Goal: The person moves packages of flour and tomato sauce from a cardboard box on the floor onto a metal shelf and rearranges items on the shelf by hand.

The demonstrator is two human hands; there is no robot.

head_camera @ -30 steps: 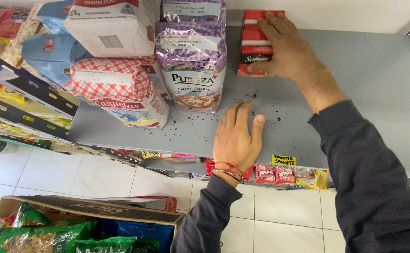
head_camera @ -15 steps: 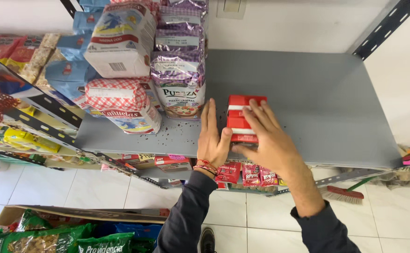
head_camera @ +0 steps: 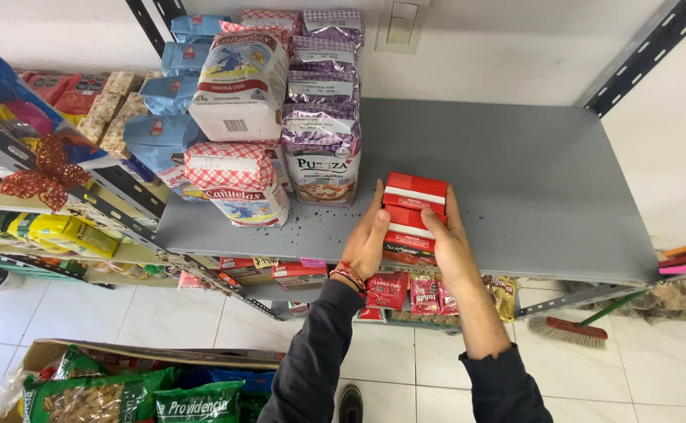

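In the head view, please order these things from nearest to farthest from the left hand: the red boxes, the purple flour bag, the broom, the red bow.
From the left hand:
1. Red boxes, touching it, to the right.
2. Purple flour bag, just behind, up-left.
3. Broom, on the floor, far right.
4. Red bow, far left on the neighbouring shelf.

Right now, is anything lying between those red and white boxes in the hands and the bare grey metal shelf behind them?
Nothing visible blocks it. The left hand and right hand clasp the red and white boxes from both sides, and the grey metal shelf behind is bare. The flour bags stand off to the left.
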